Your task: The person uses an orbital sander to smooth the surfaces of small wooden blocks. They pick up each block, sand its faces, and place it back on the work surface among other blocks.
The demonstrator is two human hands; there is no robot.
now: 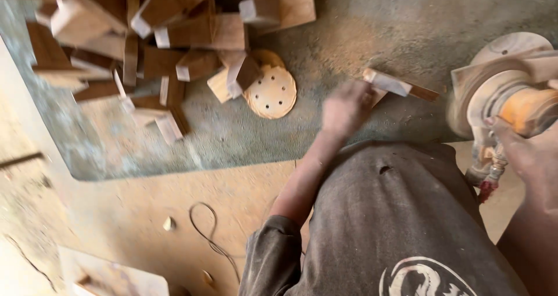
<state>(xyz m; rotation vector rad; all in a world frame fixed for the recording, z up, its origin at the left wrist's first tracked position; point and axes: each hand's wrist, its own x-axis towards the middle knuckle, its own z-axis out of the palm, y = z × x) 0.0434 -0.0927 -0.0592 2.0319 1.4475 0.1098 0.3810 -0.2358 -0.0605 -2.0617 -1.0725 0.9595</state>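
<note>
Reaching forward over the grey dust-covered bench (pixel 244 139), the left hand (pixel 347 107) has its grip closed, as far as the motion blur lets me judge, on one end of a small wooden block (pixel 395 85) that lies flat just beyond the fingers. To the right the right hand (pixel 526 156) is wrapped around the orange body of a disc sander (pixel 511 95), its round pad tilted and lifted off the bench surface. The step in hand looks like picking the next block for sanding; the next move would call for a firm hold on that block and bringing a face of it square against the sander's pad while keeping the fingers clear. Nearer the camera lie a sheet of plywood (pixel 174 209) with one loop of thin cord (pixel 206 229) on it. Farther out sit two round sanding discs (pixel 273 92), one with holes on top of another, and behind them one large heap of cut wooden blocks (pixel 145 46), easily over a dozen, too jumbled to count exactly.
</note>
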